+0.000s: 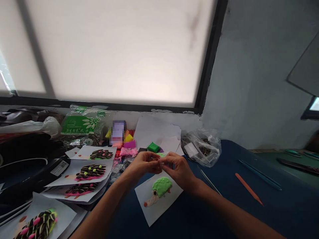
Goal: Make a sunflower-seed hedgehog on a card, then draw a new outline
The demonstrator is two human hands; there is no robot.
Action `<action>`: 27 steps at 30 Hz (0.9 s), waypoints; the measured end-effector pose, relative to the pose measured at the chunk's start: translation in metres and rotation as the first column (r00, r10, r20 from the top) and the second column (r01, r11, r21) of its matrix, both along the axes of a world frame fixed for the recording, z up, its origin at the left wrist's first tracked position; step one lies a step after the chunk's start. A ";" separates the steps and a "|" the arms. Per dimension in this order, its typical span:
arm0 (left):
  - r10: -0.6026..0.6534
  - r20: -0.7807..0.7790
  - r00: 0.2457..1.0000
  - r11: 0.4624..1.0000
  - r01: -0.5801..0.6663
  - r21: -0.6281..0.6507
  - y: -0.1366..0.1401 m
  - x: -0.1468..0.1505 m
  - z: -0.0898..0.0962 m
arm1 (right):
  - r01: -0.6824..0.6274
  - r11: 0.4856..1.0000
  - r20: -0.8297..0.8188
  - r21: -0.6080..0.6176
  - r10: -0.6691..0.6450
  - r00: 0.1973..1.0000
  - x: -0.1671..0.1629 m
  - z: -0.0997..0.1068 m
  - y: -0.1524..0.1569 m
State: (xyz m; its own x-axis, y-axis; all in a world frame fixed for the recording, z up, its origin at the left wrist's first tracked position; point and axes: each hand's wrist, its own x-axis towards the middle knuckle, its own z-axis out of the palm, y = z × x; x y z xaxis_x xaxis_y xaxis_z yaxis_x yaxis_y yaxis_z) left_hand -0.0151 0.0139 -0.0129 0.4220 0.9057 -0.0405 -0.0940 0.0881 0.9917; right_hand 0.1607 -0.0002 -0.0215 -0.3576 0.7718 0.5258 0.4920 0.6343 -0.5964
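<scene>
My left hand (pixel 148 162) and my right hand (pixel 177 166) meet above the blue table, fingers pinched together. Something small and pale sits between the fingertips, too hidden to name. A bit of light green (pixel 162 154) shows just behind the fingers. Below them lies a white card (pixel 152 217) bearing a hedgehog figure made of clay, with a light green body (pixel 161 186), a dark eye and a pale snout with a brown nose tip. Beyond the hands is a green clay packet (pixel 153 147).
At left lie cards (pixel 72 174) with hedgehogs covered in striped seeds, and a green seed bag (pixel 81 125) behind. Colourful clay packets (pixel 129 151) stand near the wall. To the right are a plastic bag of seeds (pixel 203 147), an orange tool (pixel 248 189) and a blue tool (pixel 260 174).
</scene>
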 end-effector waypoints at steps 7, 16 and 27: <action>0.025 0.038 0.999 0.999 -0.024 -0.031 0.000 0.003 0.000 | 0.025 1.000 -0.004 -0.009 -0.025 1.000 0.001 0.004 -0.002; 0.008 0.025 1.000 1.000 -0.008 -0.009 -0.001 0.002 0.002 | -0.008 0.997 -0.059 -0.071 0.004 0.998 0.002 0.008 -0.001; 0.049 0.034 0.998 0.998 -0.050 0.047 0.003 -0.003 0.002 | -0.093 0.982 -0.209 -0.166 0.057 0.976 0.000 0.011 -0.002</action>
State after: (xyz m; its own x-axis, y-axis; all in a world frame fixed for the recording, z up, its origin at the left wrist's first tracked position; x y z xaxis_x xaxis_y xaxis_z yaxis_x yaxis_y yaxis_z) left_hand -0.0178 0.0168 -0.0105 0.3772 0.9260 0.0171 -0.1300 0.0347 0.9909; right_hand 0.1610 -0.0019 -0.0102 -0.3181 0.8328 0.4531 0.3049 0.5424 -0.7829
